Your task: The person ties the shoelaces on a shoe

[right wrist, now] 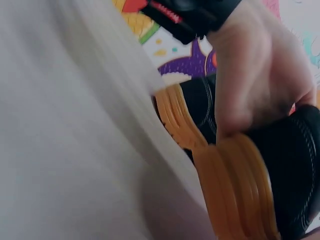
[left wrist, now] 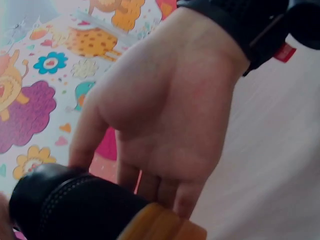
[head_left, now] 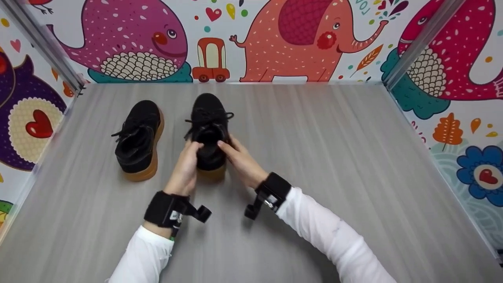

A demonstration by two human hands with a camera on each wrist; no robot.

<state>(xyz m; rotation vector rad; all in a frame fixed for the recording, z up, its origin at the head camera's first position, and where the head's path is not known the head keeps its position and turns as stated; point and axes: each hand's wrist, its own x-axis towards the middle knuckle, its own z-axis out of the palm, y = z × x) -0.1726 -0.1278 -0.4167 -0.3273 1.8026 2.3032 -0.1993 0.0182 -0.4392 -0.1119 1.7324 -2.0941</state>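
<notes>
A black lace-up shoe (head_left: 210,108) with a tan sole stands toe-away on the grey floor, its laces tied in a bow. My left hand (head_left: 184,167) grips its left side, with the thumb at the collar's rim. On the opposite side, my right hand (head_left: 245,163) holds the shoe the same way, thumb over the collar's edge. The heel (left wrist: 85,205) shows close up in the left wrist view. In the right wrist view the thick ribbed sole (right wrist: 235,190) is plain. Most fingertips are hidden behind the shoe.
The matching black shoe (head_left: 137,137) stands to the left, also toe-away and tilted slightly right. Printed walls (head_left: 216,23) with cartoon animals border the floor (head_left: 334,157) at the back and both sides. Metal corner posts (head_left: 416,47) rise at the back corners.
</notes>
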